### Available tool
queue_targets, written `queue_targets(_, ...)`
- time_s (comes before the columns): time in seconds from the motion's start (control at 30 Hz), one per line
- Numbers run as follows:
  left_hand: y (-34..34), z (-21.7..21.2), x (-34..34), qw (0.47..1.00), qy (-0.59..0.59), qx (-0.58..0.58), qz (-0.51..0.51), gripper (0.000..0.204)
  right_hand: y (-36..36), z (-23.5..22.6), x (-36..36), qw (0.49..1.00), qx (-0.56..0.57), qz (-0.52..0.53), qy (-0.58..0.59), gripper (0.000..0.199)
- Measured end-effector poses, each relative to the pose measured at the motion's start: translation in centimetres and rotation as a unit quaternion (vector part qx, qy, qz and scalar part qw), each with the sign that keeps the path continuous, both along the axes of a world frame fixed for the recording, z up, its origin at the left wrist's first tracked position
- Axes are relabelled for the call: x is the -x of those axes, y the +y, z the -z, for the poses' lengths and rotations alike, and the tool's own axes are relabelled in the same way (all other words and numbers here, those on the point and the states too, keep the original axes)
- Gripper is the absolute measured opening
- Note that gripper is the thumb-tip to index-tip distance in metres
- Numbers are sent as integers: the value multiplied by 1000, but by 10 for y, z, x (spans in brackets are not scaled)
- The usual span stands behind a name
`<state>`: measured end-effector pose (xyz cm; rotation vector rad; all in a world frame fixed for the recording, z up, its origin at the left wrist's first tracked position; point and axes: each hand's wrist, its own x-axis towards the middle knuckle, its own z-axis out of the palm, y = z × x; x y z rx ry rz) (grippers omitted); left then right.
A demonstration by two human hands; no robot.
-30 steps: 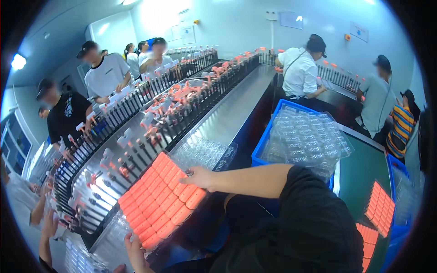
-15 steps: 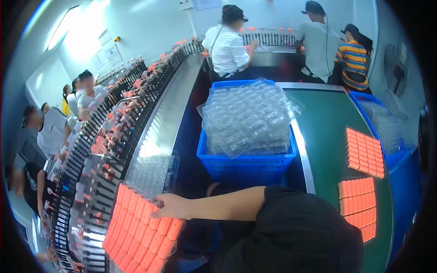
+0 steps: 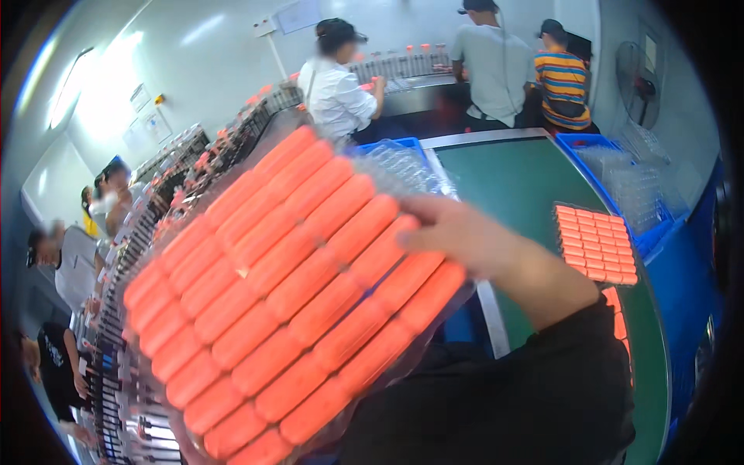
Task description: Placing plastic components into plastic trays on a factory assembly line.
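Close in front of me, a clear plastic tray of bright orange oblong pieces (image 3: 294,302) is tilted up, its pieces packed in slanting rows. My right hand (image 3: 449,232) grips its right edge, with the thumb over the pieces and the other fingers largely hidden at the rim. I cannot make out my left hand; the tray covers much of the lower left. Beyond the tray, stacked clear empty trays (image 3: 399,167) show partly in a blue crate (image 3: 418,144).
On the right, a green belt table (image 3: 496,174) with a metal edge carries a filled orange tray (image 3: 597,244) and another partly behind my arm (image 3: 618,314). A blue crate (image 3: 577,141) of clear trays stands beyond. Racks of black rods (image 3: 174,174) line the left; people work around them.
My right hand has lifted the filled tray from the left side, bringing it up, rightward and closer to me. The view has shifted, and the tray now covers most of the crate.
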<state>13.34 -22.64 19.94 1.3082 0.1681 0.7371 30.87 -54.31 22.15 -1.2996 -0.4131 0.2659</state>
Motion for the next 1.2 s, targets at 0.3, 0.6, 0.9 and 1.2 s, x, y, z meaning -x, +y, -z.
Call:
queue_targets(0.3,-207,7,-132,875,-51,66,476,79,-271,54,54,955,-72,280,61,53)
queue_targets(0.6,-324,120,-203,786,170,65,591,63,-348,173,111,847,-93,485,197,48)
queue_targets(0.9,-271,249,-250,750,345,105,555,77,-314,249,56,813,-112,514,250,31)
queue_targets(1.2,-153,286,-213,746,402,48,528,51,-301,314,-54,718,-141,674,108,33)
